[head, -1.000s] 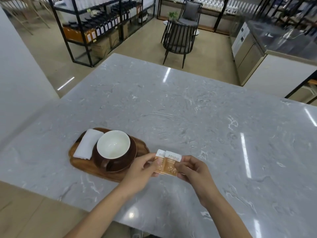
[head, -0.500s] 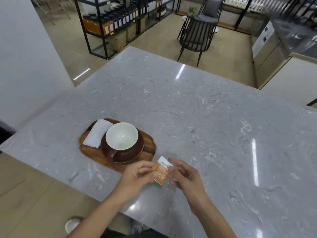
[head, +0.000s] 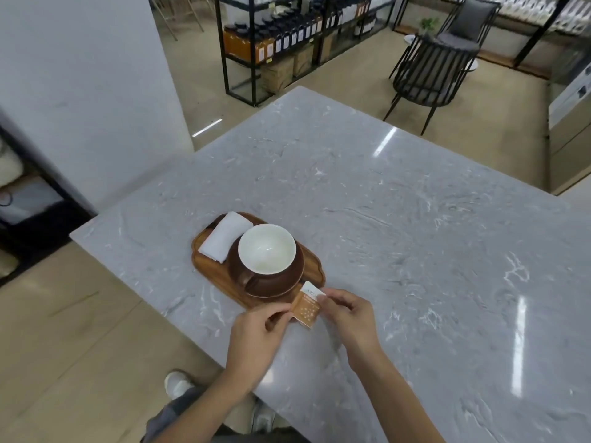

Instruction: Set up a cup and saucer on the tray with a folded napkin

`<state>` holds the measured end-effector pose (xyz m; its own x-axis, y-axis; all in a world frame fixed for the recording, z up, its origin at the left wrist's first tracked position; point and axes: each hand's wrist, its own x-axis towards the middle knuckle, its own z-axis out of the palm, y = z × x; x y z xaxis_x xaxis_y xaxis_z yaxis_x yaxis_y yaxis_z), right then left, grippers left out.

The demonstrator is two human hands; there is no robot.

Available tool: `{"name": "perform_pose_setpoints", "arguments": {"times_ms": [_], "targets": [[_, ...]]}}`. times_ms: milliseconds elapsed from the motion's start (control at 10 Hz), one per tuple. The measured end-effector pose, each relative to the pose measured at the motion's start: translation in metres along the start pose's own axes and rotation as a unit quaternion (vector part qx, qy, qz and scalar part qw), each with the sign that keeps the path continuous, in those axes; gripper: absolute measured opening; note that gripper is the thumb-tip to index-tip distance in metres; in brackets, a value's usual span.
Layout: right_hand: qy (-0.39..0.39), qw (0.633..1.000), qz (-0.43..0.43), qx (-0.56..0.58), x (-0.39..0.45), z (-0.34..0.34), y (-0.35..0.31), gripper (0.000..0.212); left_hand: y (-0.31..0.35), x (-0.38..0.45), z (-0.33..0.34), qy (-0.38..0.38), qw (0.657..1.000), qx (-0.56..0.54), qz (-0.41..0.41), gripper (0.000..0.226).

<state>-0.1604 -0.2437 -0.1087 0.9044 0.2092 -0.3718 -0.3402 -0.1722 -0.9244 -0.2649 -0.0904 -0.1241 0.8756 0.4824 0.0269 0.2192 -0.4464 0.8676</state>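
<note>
A wooden tray (head: 204,266) lies near the marble counter's front left corner. On it a brown saucer (head: 289,284) carries a brown cup (head: 267,251) with a white inside. A folded white napkin (head: 224,236) rests on the tray's far left side, beside the saucer. My left hand (head: 256,334) and my right hand (head: 347,310) both pinch a small orange and white packet (head: 307,306), held just over the tray's near right end. Whether it is one packet or two stacked is unclear.
The grey marble counter (head: 399,235) spreads right and back. Its front edge runs diagonally below my hands. On the floor beyond stand a black metal chair (head: 428,71) and black shelving (head: 281,36) with bottles. A white wall (head: 80,91) rises at left.
The two packets held side by side a second ago now overlap into one stack. My hands have shifted toward the tray's near right end. The camera has swung, moving the tray toward the centre.
</note>
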Motion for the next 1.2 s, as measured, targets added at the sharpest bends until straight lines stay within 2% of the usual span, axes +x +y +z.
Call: {"name": "perform_pose_setpoints", "arguments": {"times_ms": [200, 300, 500, 700, 900, 1000, 1100, 1200], "targets": [[0.056, 0.998, -0.007, -0.036, 0.021, 0.012, 0.004, 0.007, -0.004, 0.001, -0.009, -0.001, 0.991, 0.094, 0.099, 0.026], [0.064, 0.997, -0.016, -0.037, 0.027, 0.014, 0.003, 0.009, -0.005, 0.001, -0.012, -0.015, 0.985, 0.123, 0.12, 0.03], [0.098, 0.993, -0.034, -0.053, 0.025, 0.022, 0.011, 0.006, -0.003, 0.005, -0.018, -0.032, 0.984, 0.129, 0.116, 0.031], [0.114, 0.992, -0.032, -0.043, 0.022, 0.024, 0.013, 0.015, -0.004, 0.002, -0.019, -0.036, 0.988, 0.106, 0.105, 0.034], [0.098, 0.991, -0.054, -0.066, 0.014, 0.017, 0.011, 0.01, -0.001, -0.001, -0.027, -0.024, 0.989, 0.084, 0.115, 0.032], [0.078, 0.988, -0.08, -0.102, 0.009, 0.014, 0.004, 0.01, 0.005, -0.001, -0.038, -0.027, 0.987, 0.08, 0.137, 0.03], [0.074, 0.978, -0.128, -0.145, 0.005, 0.009, -0.005, 0.012, 0.013, 0.003, -0.051, -0.051, 0.978, 0.072, 0.189, 0.03], [0.096, 0.956, -0.202, -0.188, 0.003, 0.0, -0.029, 0.022, 0.034, 0.023, -0.067, -0.04, 0.961, 0.054, 0.267, 0.028]]}}
